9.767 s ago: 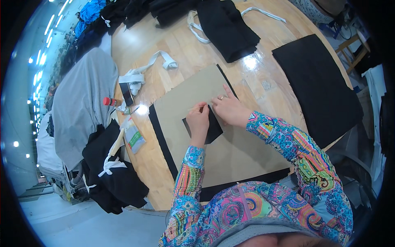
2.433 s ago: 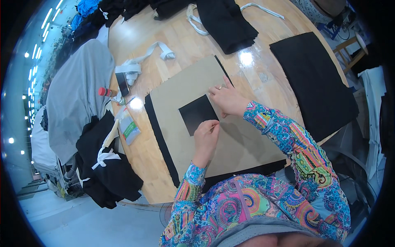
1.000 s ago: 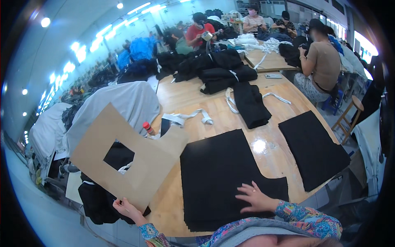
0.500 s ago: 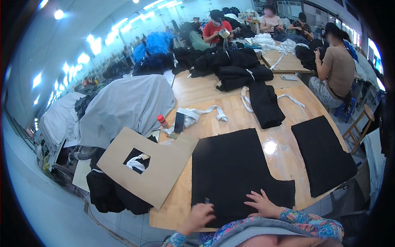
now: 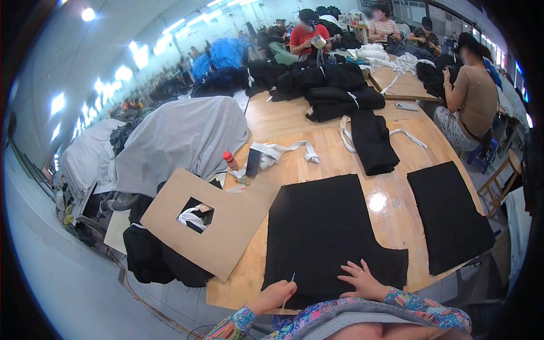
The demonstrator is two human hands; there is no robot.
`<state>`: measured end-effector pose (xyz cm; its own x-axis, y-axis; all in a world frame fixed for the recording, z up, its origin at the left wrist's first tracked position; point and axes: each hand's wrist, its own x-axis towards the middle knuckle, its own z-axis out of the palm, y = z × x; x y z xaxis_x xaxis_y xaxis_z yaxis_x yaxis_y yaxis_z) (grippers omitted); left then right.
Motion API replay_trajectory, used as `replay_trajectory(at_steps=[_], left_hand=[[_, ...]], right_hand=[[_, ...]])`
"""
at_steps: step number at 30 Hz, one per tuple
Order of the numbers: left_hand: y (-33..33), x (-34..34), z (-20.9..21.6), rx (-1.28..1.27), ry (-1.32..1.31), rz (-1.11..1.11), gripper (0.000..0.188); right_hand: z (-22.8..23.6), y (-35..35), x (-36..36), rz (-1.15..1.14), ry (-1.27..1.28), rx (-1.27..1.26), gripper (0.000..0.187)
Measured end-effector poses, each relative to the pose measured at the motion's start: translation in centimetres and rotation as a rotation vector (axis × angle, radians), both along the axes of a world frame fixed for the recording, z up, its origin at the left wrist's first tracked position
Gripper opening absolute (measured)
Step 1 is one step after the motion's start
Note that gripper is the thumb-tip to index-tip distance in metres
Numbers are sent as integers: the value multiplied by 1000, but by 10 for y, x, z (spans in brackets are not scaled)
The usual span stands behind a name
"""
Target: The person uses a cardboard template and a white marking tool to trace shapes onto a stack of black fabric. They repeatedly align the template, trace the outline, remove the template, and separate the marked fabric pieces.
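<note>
A black fabric panel (image 5: pixel 320 226) with a stepped cut at its right side lies flat on the wooden table before me. Over its lower left corner my left hand (image 5: pixel 276 296) is closed around a slim, pale, stick-like tool (image 5: pixel 293 277), too small to name exactly. Its thin tip points up and away from me. My right hand (image 5: pixel 364 281) rests open on the panel's lower right part, fingers spread, a ring on one of them. To the left, a tan cardboard pattern (image 5: pixel 175 218) with a square hole partly covers black cloth and a white strip.
Another black panel (image 5: pixel 453 221) lies at the right edge. Rolled black cloth (image 5: pixel 373 141), a phone (image 5: pixel 253 162), white tape (image 5: pixel 283 150) and a red-capped bottle (image 5: pixel 229 159) lie beyond. A grey-covered heap (image 5: pixel 184 141) stands left. Several people work at the far side; a stool (image 5: pixel 501 181) stands right.
My left hand has turned, so the slim tool now stands up clearly from the fingers. My right hand stays on the panel. The whole view has shifted slightly.
</note>
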<state>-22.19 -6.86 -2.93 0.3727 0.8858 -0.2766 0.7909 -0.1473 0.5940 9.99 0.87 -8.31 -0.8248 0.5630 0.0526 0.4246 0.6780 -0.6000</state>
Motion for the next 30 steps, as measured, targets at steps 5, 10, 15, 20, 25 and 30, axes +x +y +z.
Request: replay_trajectory(at_steps=[5, 10, 15, 20, 25, 30], left_hand=[[6, 0, -11, 403, -82, -48, 14], [-5, -9, -42, 383, -105, 2, 16], [18, -11, -15, -12, -214, 189, 12], [28, -24, -14, -127, -247, 113, 11], [30, -18, -2, 96, 29, -85, 13], [26, -20, -9, 199, -126, 230, 14]], right_hand=[[-5, 0, 1, 7, -3, 26, 69], [-4, 0, -1, 8, -6, 30, 69], [-2, 0, 0, 0, -7, 18, 69], [-3, 0, -1, -3, 15, 7, 68], [0, 0, -1, -23, 40, 0, 62], [-2, 0, -1, -35, 73, -27, 54]])
